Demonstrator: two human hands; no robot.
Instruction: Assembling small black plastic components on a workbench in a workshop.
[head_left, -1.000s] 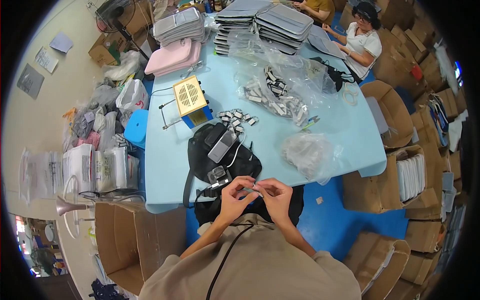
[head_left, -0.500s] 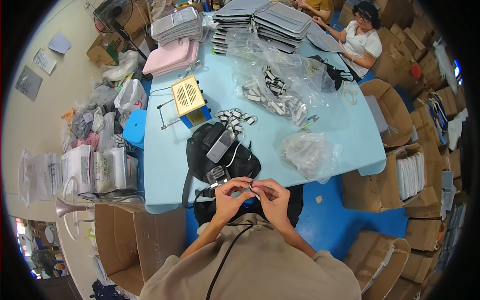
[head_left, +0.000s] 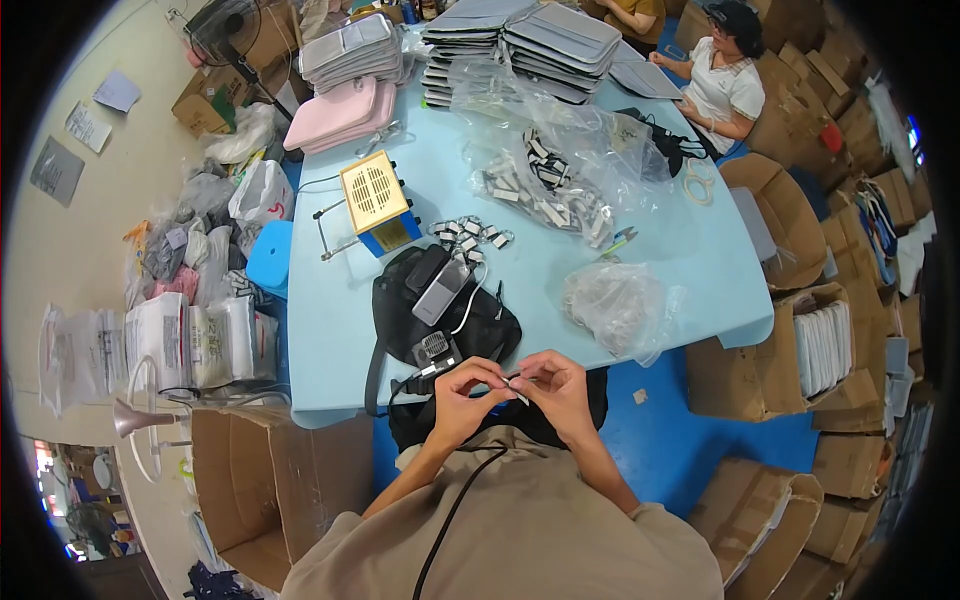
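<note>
Close to my body at the table's near edge, my left hand (head_left: pixel 466 395) and my right hand (head_left: pixel 556 393) pinch a small dark-and-white piece (head_left: pixel 517 392) between their fingertips. Fingers cover most of it, so its exact kind stays unclear. Beyond my hands lies a black bag (head_left: pixel 397 298) with a grey power bank (head_left: pixel 441 293) and a white cable (head_left: pixel 470 314) on top. A small pile of white-and-black pieces (head_left: pixel 470 237) sits just past the bag. More of such pieces (head_left: pixel 540 195) fill an open clear plastic bag (head_left: pixel 625 150).
A blue box with a yellow grille (head_left: pixel 377 190) stands at left on the light blue table (head_left: pixel 330 370). A crumpled clear bag (head_left: pixel 608 300) lies at right, below small pliers (head_left: pixel 622 238). Stacked grey cases (head_left: pixel 560 45) and pink cases (head_left: pixel 340 115) sit far off. A co-worker (head_left: pixel 725 85) sits far right.
My right hand has shifted slightly to the right and its fingers have rolled, so the small piece shows more between my fingertips. The far-right co-worker's arms and head have moved.
</note>
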